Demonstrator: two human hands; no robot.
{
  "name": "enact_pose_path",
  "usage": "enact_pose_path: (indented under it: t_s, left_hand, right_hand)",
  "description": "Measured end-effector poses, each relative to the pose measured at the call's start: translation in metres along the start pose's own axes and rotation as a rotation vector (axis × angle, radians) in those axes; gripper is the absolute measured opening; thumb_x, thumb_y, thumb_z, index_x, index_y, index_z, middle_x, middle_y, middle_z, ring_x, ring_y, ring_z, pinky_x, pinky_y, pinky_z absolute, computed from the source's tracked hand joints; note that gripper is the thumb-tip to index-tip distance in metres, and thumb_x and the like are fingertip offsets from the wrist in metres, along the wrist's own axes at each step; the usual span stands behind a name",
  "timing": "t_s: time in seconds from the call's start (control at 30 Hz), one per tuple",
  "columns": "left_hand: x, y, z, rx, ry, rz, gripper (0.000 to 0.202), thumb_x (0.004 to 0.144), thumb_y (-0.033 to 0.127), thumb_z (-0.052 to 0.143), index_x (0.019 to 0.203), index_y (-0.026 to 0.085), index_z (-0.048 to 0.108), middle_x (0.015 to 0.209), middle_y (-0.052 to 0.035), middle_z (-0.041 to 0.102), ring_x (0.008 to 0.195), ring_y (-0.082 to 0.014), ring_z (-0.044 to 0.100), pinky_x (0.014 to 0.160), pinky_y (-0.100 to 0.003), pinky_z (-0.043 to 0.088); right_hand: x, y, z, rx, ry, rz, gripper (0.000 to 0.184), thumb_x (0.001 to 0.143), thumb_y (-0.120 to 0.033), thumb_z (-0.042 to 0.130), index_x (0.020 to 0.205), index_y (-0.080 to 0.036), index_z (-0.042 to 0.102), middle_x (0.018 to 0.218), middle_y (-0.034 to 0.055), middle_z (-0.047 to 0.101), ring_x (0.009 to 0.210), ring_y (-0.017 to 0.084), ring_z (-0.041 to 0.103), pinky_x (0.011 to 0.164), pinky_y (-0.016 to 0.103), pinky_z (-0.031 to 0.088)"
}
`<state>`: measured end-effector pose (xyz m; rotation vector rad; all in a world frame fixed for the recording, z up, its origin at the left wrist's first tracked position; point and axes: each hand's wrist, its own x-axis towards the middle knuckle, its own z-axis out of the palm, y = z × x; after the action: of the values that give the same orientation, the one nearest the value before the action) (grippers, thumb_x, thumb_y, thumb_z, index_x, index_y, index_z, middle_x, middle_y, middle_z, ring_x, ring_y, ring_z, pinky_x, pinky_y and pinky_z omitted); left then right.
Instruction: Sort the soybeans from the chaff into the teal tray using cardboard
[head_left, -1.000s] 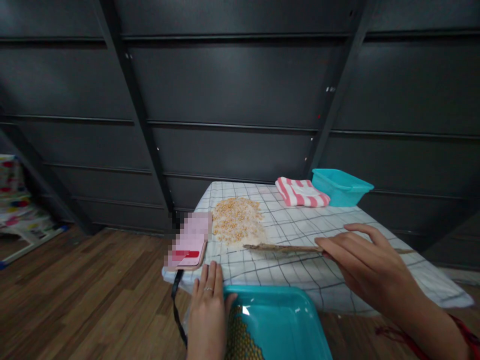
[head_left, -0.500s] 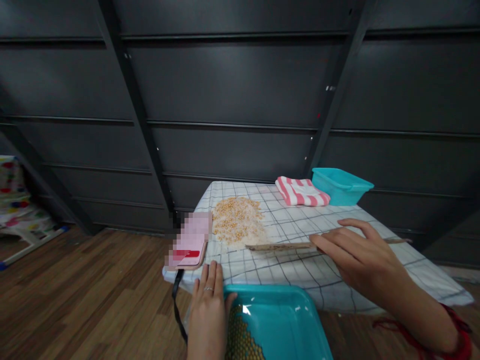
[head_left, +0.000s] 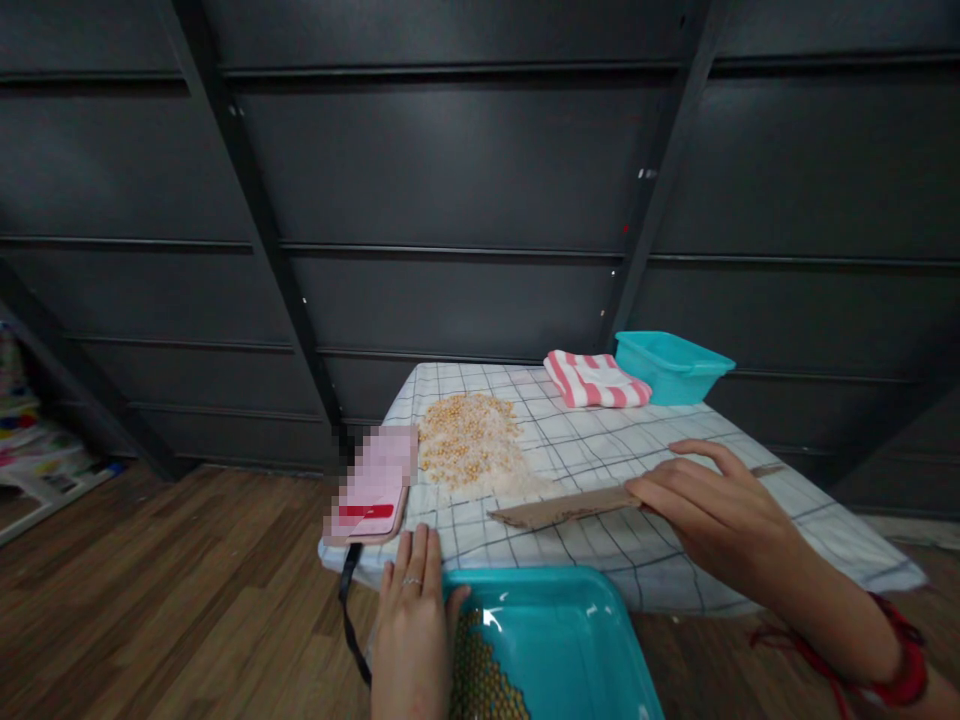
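My right hand [head_left: 712, 510] is closed on a long strip of brown cardboard [head_left: 555, 509], which lies low over the checked tablecloth [head_left: 600, 450] just to the right of a heap of yellow kernels and white grains [head_left: 469, 440]. My left hand [head_left: 412, 625] grips the left rim of a teal tray [head_left: 570, 625] held at the table's near edge. Yellow kernels [head_left: 480, 680] lie in the tray's near left part.
A pink phone [head_left: 371, 490] with a black strap lies at the table's left corner. A red-and-white striped cloth [head_left: 596, 379] and a teal tub [head_left: 671, 365] sit at the far right. A dark panelled wall stands behind; wooden floor to the left.
The cardboard strip has tilted so that its flat face now shows, and its left end sits slightly nearer the tray. My left hand and the tray have hardly moved.
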<state>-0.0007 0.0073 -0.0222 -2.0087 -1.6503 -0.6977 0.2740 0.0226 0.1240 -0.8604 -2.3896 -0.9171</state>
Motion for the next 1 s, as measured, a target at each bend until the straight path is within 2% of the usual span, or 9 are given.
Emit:
enact_pose_path:
  t_s: [0.2, 0.3, 0.43, 0.53, 0.67, 0.87, 1.0]
  left_hand:
    - [0.001, 0.000, 0.000, 0.018, 0.007, 0.016, 0.041, 0.084, 0.026, 0.041, 0.121, 0.010, 0.047, 0.117, -0.0168, 0.059, 0.110, -0.0283, 0.053, 0.083, -0.045, 0.049]
    - [0.003, 0.000, -0.001, 0.016, 0.028, 0.035, 0.039, 0.084, 0.025, 0.040, 0.117, 0.006, 0.050, 0.115, -0.0188, 0.060, 0.106, -0.0288, 0.055, 0.080, -0.044, 0.051]
    - [0.004, 0.000, -0.002, 0.008, 0.045, 0.059, 0.040, 0.084, 0.025, 0.040, 0.116, 0.004, 0.050, 0.113, -0.0212, 0.060, 0.104, -0.0308, 0.056, 0.078, -0.047, 0.051]
    - [0.005, 0.000, -0.003, 0.032, 0.037, 0.074, 0.039, 0.084, 0.025, 0.040, 0.113, 0.002, 0.052, 0.111, -0.0216, 0.061, 0.103, -0.0307, 0.057, 0.078, -0.044, 0.051]
    - [0.003, -0.001, -0.001, 0.025, 0.004, 0.051, 0.040, 0.085, 0.029, 0.039, 0.117, 0.007, 0.050, 0.115, -0.0182, 0.060, 0.105, -0.0296, 0.056, 0.081, -0.044, 0.049]
    - [0.003, 0.001, 0.002, 0.013, 0.025, 0.062, 0.042, 0.086, 0.030, 0.037, 0.117, 0.003, 0.050, 0.114, -0.0211, 0.060, 0.105, -0.0306, 0.056, 0.080, -0.044, 0.049]
    - [0.003, 0.002, 0.002, -0.024, 0.022, 0.056, 0.042, 0.086, 0.030, 0.036, 0.115, 0.004, 0.052, 0.114, -0.0206, 0.060, 0.106, -0.0315, 0.055, 0.080, -0.047, 0.049]
  right_hand:
    - [0.000, 0.000, 0.004, -0.088, 0.019, 0.006, 0.024, 0.083, -0.002, 0.031, 0.085, -0.018, 0.050, 0.066, -0.0016, 0.057, 0.063, 0.011, 0.049, 0.079, 0.033, 0.035]
    - [-0.002, 0.003, 0.001, -0.072, 0.033, 0.022, 0.025, 0.082, -0.001, 0.031, 0.085, -0.018, 0.050, 0.067, -0.0016, 0.057, 0.063, 0.011, 0.049, 0.080, 0.033, 0.035]
    - [-0.007, 0.002, -0.003, 0.020, -0.010, 0.008, 0.025, 0.083, -0.002, 0.032, 0.088, -0.018, 0.049, 0.069, -0.0026, 0.058, 0.064, 0.010, 0.050, 0.083, 0.034, 0.035]
    - [-0.004, 0.001, 0.002, -0.018, 0.017, -0.004, 0.023, 0.084, -0.003, 0.033, 0.086, -0.017, 0.050, 0.069, -0.0018, 0.059, 0.063, 0.010, 0.051, 0.080, 0.033, 0.037]
    - [0.001, 0.006, 0.006, -0.067, 0.058, -0.002, 0.022, 0.083, -0.002, 0.034, 0.087, -0.017, 0.050, 0.070, -0.0004, 0.060, 0.064, 0.011, 0.052, 0.077, 0.033, 0.038]
    - [-0.023, 0.027, -0.019, 0.037, 0.035, 0.045, 0.025, 0.081, 0.000, 0.035, 0.090, -0.020, 0.048, 0.073, -0.0017, 0.061, 0.068, 0.010, 0.055, 0.082, 0.034, 0.039]
    - [-0.046, 0.027, -0.033, 0.030, 0.013, 0.012, 0.024, 0.083, -0.003, 0.034, 0.089, -0.021, 0.049, 0.071, -0.0026, 0.062, 0.065, 0.010, 0.056, 0.080, 0.032, 0.040]
